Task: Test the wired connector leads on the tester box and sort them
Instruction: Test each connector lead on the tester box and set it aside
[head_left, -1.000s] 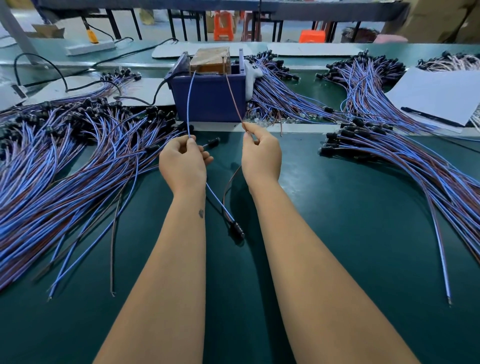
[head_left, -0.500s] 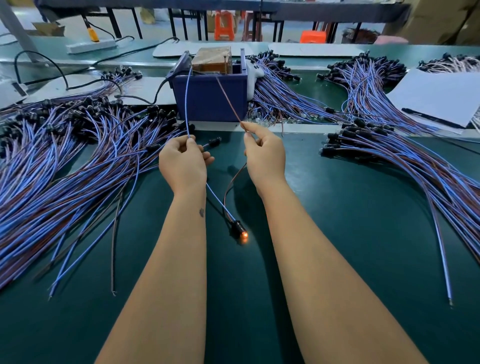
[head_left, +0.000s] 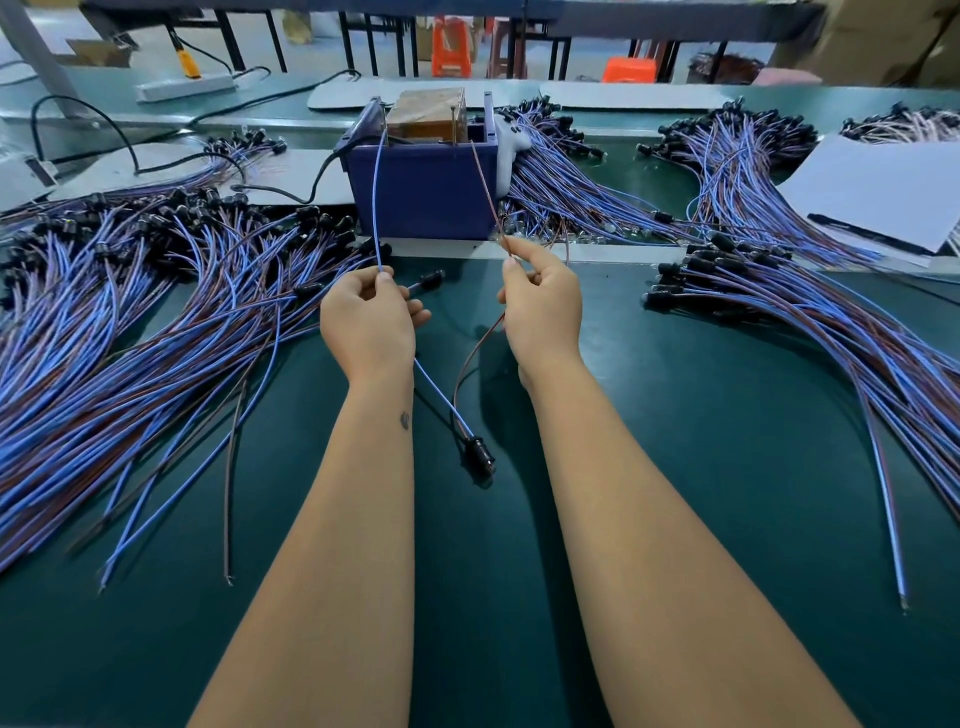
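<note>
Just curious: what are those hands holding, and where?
One lead: left hand pinches its blue wire, right hand its brown wire, both partway along.

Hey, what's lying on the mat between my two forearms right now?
In the head view, the black connector lies there on the green mat, with its blue wire and brown wire running up to your hands.

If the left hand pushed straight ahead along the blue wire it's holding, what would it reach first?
Probably the tester box. The left hand pinches the blue wire, which runs up and away to the box's top edge. A loose black connector lies just right of that line; depth is hard to judge.
</note>
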